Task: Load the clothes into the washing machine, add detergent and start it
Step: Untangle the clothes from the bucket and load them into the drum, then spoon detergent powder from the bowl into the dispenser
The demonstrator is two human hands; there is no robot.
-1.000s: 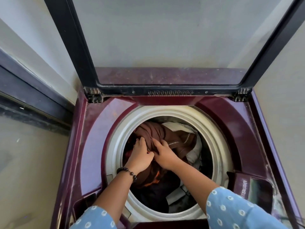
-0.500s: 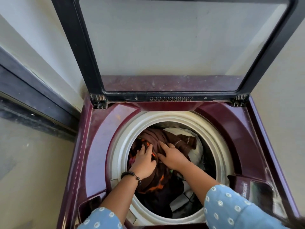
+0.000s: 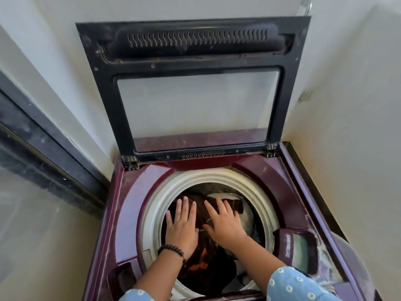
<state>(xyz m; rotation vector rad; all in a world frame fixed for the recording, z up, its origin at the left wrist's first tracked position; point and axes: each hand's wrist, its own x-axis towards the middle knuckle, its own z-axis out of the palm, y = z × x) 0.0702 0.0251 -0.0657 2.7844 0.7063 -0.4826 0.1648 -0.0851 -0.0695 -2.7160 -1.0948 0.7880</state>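
A maroon top-loading washing machine (image 3: 134, 205) stands open, its black-framed glass lid (image 3: 195, 109) raised against the wall. Inside the white drum rim (image 3: 258, 192) lie brown, dark and pale clothes (image 3: 201, 263). My left hand (image 3: 181, 227), with a bead bracelet on the wrist, and my right hand (image 3: 223, 222) are both over the brown garment in the drum, fingers straight and spread, holding nothing. I cannot tell whether the palms touch the cloth.
A detergent compartment (image 3: 297, 248) sits at the machine's right front corner. Pale walls close in behind and on the right. A dark window frame (image 3: 43, 144) runs along the left.
Both hands have let go of the brown garment and now lie flat with spread fingers. The camera has pulled back and tilted up, showing the whole lid.
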